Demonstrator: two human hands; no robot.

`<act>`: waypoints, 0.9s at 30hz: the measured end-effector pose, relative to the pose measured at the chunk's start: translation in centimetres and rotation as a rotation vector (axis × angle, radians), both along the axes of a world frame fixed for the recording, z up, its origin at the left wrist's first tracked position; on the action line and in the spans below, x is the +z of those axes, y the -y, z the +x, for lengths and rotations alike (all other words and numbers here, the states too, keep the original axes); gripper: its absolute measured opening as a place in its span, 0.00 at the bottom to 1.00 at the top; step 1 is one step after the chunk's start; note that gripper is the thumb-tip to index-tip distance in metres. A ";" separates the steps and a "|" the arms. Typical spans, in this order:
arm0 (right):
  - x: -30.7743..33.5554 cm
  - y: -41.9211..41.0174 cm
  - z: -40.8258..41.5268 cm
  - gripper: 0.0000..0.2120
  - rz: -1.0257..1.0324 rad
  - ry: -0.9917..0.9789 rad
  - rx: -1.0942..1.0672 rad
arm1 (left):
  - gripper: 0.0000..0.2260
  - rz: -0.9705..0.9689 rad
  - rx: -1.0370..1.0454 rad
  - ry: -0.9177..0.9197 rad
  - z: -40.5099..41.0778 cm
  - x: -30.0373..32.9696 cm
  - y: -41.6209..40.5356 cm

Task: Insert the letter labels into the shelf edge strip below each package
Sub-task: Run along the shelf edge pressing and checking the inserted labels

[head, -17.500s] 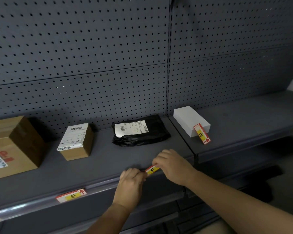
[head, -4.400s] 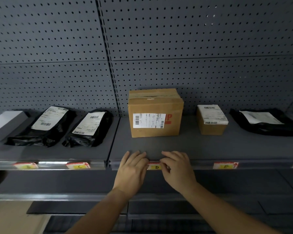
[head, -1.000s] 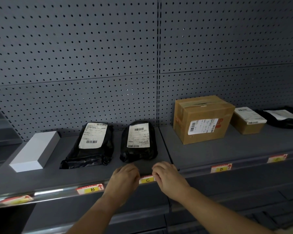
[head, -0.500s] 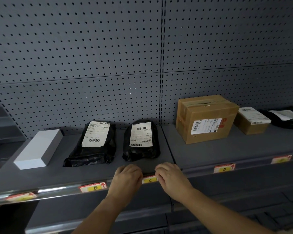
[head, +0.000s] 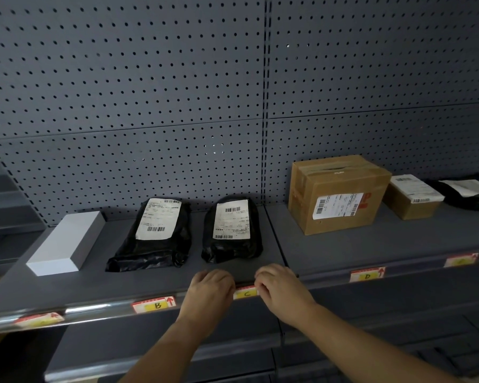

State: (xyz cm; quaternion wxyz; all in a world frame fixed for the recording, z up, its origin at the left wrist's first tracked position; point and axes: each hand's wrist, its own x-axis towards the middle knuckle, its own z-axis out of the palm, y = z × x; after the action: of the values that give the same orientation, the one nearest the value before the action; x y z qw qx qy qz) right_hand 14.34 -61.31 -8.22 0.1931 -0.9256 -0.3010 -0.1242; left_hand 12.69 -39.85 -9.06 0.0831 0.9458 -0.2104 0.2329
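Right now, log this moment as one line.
step: seating C label | left hand: at its left end | right hand: at its right end | B label: in strip

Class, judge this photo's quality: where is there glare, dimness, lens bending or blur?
Head view: dim overall; glare streak on the shelf edge strip; wide-angle bending curves the pegboard; the leftmost label is blurred, while label C reads clearly.

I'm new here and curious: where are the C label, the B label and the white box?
C label [head: 246, 293], head view, on its yellow middle.
B label [head: 154, 305], head view, on its letter.
white box [head: 67, 240], head view, on its top face.
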 end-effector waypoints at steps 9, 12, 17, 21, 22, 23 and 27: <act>0.6 -1.4 -0.3 0.03 0.090 0.038 -0.080 | 0.04 -0.073 0.052 -0.046 -0.8 1.3 -1.1; 0.7 -3.5 -0.5 0.05 0.165 0.043 -0.073 | 0.03 -0.118 0.083 -0.038 -1.9 2.1 -3.0; 0.8 -8.4 -1.5 0.03 0.218 0.040 0.054 | 0.05 -0.164 0.209 -0.026 -4.2 1.9 -8.6; 1.0 -12.9 -2.4 0.04 0.189 0.071 0.100 | 0.07 -0.101 0.273 -0.009 -5.5 0.9 -13.5; 1.1 -13.9 -2.5 0.05 0.180 0.077 0.095 | 0.08 -0.085 0.271 -0.013 -5.5 0.7 -14.7; 1.1 -14.8 -2.7 0.06 0.170 0.075 0.085 | 0.07 -0.073 0.268 -0.017 -5.6 0.5 -15.9; 0.9 -17.3 -3.1 0.08 0.111 0.063 0.023 | 0.04 -0.044 0.222 0.000 -5.4 0.4 -18.5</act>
State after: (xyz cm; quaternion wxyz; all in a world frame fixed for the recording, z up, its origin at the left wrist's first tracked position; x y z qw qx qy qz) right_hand 11.24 -43.96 -7.35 0.2360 -0.9055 -0.3102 -0.1675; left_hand 7.29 -21.31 -8.67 0.0776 0.9612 -0.0989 0.2454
